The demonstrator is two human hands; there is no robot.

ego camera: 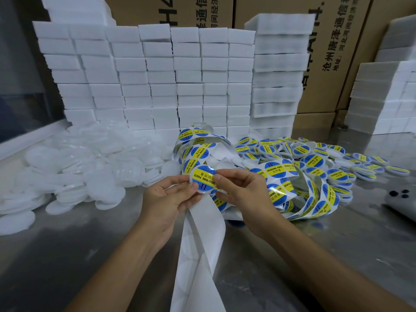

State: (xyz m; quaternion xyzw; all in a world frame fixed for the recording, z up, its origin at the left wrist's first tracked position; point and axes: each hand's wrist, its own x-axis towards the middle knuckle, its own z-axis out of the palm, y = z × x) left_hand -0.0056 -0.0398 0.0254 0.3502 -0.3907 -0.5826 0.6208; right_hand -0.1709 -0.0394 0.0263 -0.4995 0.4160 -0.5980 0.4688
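Both hands meet over a metal table point(67, 255). My left hand point(167, 199) holds a round white lid point(203, 179) by its lower left edge; the lid carries a blue and yellow "SOLDERING PASTE" sticker. My right hand point(243, 190) pinches the lid's right edge between thumb and forefinger. A long strip of the same stickers point(297, 194) loops across the table behind and right of my hands. Its bare white backing paper point(200, 244) hangs down between my forearms.
Plain white lids point(90, 167) lie heaped at the left. Labelled lids point(315, 154) are piled at the right. White foam blocks point(157, 82) stand stacked along the back, cardboard boxes point(333, 41) behind them. A grey phone point(403, 201) lies at the right edge.
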